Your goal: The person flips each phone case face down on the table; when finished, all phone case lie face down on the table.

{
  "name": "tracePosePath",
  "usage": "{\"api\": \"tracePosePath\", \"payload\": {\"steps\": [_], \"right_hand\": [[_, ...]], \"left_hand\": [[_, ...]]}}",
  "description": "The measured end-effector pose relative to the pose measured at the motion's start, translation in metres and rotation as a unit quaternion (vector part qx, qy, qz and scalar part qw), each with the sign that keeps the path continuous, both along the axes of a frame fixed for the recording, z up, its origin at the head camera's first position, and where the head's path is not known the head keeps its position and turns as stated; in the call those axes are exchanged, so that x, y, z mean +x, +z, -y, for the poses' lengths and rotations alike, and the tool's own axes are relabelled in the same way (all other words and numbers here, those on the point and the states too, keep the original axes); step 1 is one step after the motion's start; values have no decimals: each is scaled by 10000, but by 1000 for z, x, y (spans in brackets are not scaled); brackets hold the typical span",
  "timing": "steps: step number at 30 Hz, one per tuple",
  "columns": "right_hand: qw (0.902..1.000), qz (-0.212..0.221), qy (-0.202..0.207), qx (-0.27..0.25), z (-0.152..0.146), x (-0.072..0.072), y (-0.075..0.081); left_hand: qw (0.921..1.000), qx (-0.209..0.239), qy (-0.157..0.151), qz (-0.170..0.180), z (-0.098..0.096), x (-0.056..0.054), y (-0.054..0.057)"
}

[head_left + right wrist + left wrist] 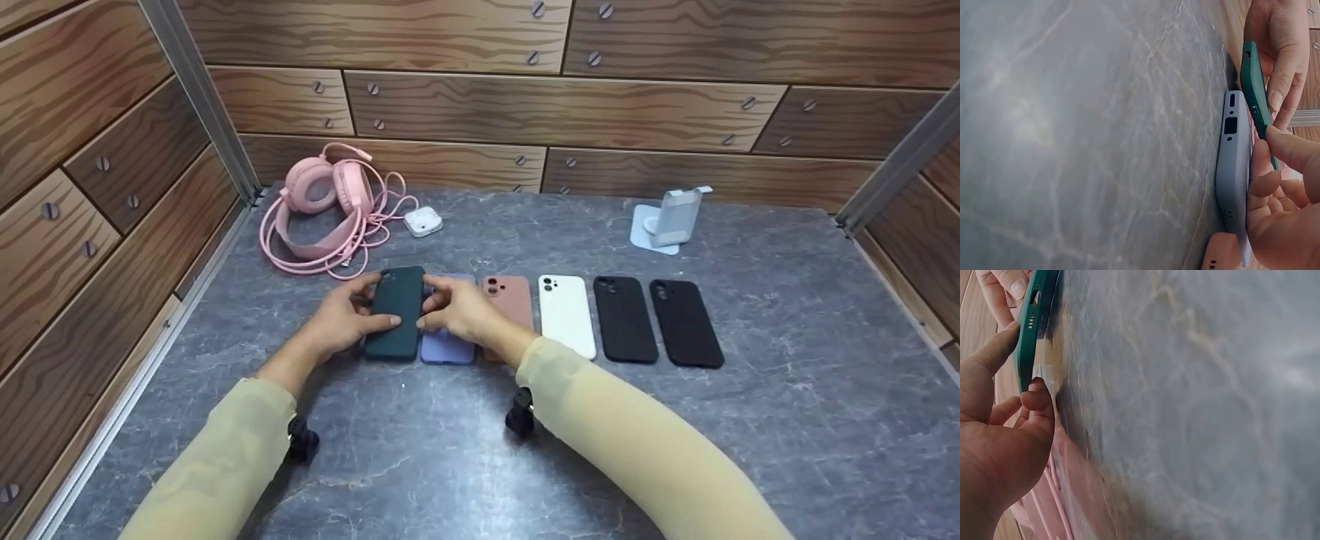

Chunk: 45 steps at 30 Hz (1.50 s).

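A dark green phone case (pixel 397 311) is held between both hands at the left end of a row of phone cases, tilted just above the tabletop. My left hand (pixel 341 319) grips its left edge, thumb on the back and fingertips under the side. On the opposite edge, my right hand (pixel 461 307) pinches the case between thumb and fingers, as the right wrist view also shows. Under that right hand lies a lavender phone case (pixel 1233 163), partly covered. Beside it sits a pink phone case (pixel 510 296), partly hidden by the right wrist.
Rightward in the row lie a white phone case (pixel 568 319), a black phone case (pixel 626 319) and another black case (pixel 686 322). Pink headphones (pixel 322 187) with looped cable and a small white square box (pixel 424 222) sit behind left. A folding phone stand (pixel 675 217) stands back right.
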State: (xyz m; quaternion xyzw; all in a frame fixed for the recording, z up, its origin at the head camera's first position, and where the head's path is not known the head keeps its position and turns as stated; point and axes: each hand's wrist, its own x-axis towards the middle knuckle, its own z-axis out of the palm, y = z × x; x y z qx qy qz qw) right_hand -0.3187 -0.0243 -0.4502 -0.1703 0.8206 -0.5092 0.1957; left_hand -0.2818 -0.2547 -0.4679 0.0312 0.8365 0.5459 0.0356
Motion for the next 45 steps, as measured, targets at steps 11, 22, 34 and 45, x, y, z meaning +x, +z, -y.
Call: {"api": "tracePosePath", "payload": {"steps": [11,22,34,45], "right_hand": [[10000,0,31,29,0,-1,-2],[9999,25,-114,-57,1,1,-4],[9998,-46,-202,27,2,6,-4],[9996,-102,-79,-270,-10,5,7]], "left_hand": [[9995,110,88,273,0,1,-2],[9994,70,162,283,-2,1,-4],[9995,17,100,283,-3,2,0],[9979,-481,337,265,0,7,10]]}}
